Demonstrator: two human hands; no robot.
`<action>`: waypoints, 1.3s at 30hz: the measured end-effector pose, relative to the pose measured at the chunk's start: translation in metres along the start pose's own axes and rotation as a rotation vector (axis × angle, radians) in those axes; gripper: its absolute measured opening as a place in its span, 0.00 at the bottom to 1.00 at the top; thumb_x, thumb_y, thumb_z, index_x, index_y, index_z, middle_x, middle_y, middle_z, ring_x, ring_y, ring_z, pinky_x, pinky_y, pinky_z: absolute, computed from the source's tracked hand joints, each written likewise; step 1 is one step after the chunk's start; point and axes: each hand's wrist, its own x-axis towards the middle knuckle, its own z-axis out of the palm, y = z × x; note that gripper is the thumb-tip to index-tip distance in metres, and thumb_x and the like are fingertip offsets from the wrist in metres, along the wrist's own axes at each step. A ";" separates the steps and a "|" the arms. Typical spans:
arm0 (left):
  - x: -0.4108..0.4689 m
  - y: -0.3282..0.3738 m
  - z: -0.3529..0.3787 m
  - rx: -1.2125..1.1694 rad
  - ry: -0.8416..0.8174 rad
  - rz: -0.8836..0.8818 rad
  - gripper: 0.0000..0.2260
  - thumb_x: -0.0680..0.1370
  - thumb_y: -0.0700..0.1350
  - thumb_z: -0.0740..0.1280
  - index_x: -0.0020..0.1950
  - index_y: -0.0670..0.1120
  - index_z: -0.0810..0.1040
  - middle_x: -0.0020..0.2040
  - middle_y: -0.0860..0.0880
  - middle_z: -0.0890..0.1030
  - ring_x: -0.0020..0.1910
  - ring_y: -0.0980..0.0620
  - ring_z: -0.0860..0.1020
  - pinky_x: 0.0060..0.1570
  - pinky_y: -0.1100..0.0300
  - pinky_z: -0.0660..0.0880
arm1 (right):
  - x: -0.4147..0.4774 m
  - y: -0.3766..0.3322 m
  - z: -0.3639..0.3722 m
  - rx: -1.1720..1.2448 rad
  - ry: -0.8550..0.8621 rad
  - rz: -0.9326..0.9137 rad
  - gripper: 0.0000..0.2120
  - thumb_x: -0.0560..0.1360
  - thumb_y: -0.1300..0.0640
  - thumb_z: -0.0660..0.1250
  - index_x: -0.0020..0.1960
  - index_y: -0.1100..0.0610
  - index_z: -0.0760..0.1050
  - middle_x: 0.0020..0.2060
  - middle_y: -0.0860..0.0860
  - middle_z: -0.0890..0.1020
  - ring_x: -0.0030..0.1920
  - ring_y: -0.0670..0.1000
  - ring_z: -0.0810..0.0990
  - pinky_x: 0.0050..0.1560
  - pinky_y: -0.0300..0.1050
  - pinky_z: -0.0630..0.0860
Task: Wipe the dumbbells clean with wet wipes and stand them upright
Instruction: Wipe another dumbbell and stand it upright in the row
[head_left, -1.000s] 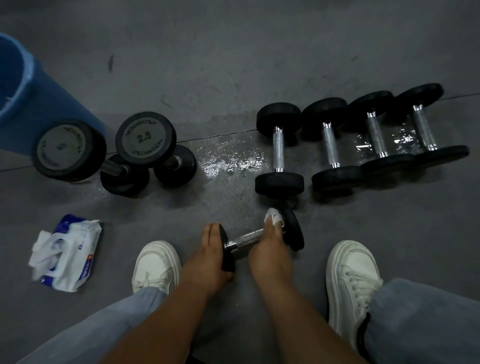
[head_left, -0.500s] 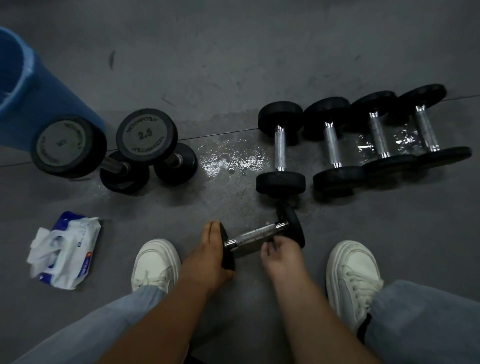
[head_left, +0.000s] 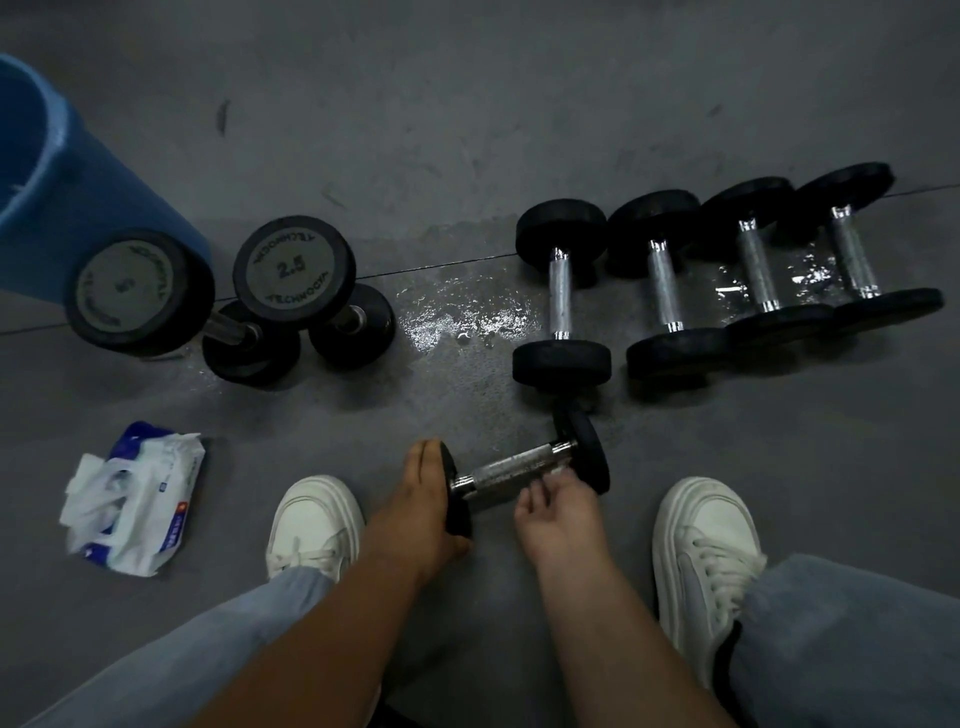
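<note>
Now, hold tight with the left hand (head_left: 421, 499), fingers wrapped round the left end of the small dumbbell (head_left: 587, 452), down low between both shoes (head_left: 311, 519). Rub along the shiny bar (head_left: 511, 467) with the right hand (head_left: 561, 514), fingers curled under it (cannot tell about any wipe inside), turning slowly to reach every side and end.

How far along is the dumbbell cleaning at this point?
Done: two black round-headed dumbbells stand upright by the blue bin. In hand: left hand holds one head of a chrome-handled dumbbell, right hand at its handle. Left: four black dumbbells lie flat in a row.
</note>
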 end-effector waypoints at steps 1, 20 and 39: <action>0.001 -0.001 0.000 0.006 -0.002 0.002 0.55 0.66 0.50 0.79 0.80 0.47 0.43 0.80 0.51 0.44 0.71 0.43 0.70 0.61 0.54 0.72 | -0.004 -0.002 0.006 -0.072 -0.012 -0.058 0.15 0.80 0.67 0.51 0.59 0.54 0.71 0.71 0.57 0.67 0.71 0.53 0.66 0.60 0.43 0.66; 0.003 -0.001 0.001 0.038 -0.019 -0.014 0.54 0.65 0.50 0.78 0.79 0.48 0.43 0.79 0.50 0.46 0.68 0.43 0.71 0.60 0.50 0.74 | -0.011 0.007 -0.029 -1.835 -0.242 -0.946 0.37 0.74 0.66 0.58 0.77 0.46 0.47 0.75 0.47 0.58 0.59 0.55 0.76 0.57 0.48 0.74; -0.011 0.017 0.001 0.219 0.019 -0.096 0.53 0.66 0.55 0.77 0.80 0.47 0.45 0.80 0.47 0.51 0.75 0.45 0.64 0.67 0.51 0.70 | 0.032 -0.007 -0.008 0.262 -0.002 0.237 0.10 0.76 0.71 0.56 0.44 0.59 0.73 0.38 0.54 0.75 0.21 0.45 0.76 0.19 0.30 0.69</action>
